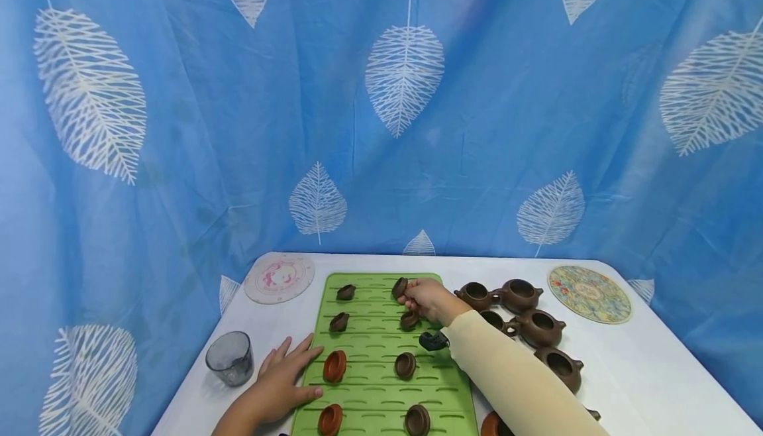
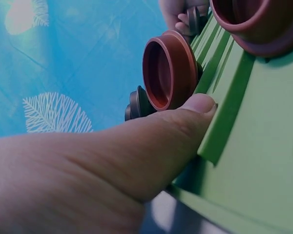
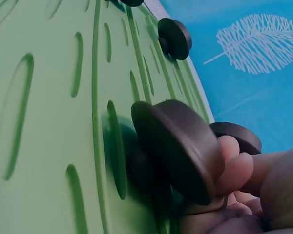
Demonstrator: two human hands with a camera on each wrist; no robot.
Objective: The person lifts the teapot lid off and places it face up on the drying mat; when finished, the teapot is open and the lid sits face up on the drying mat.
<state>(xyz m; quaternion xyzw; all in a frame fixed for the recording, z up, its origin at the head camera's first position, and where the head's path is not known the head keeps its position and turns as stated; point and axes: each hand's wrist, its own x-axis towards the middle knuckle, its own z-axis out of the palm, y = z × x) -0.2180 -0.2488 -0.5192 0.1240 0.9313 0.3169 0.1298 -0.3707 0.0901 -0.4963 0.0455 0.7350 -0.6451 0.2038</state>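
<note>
Toward the back right corner of the green ridged mat (image 1: 381,336), my right hand (image 1: 430,300) pinches a small dark brown teapot lid (image 1: 400,287). In the right wrist view that lid (image 3: 239,136) shows partly behind the fingertips. Another dark lid (image 3: 178,146) lies on the mat right beside these fingers. My left hand (image 1: 279,380) rests with spread fingers on the mat's left edge, its thumb (image 2: 200,103) lying on the green surface. Close to it are two reddish lids, one higher (image 1: 335,366) and one lower (image 1: 330,419), hollow side showing.
More dark lids, such as one at the back left (image 1: 346,292), stand in two columns on the mat. Several brown teapots (image 1: 539,328) without lids crowd its right side. A glass cup (image 1: 231,358) stands left; round mats lie back left (image 1: 279,278) and back right (image 1: 590,294).
</note>
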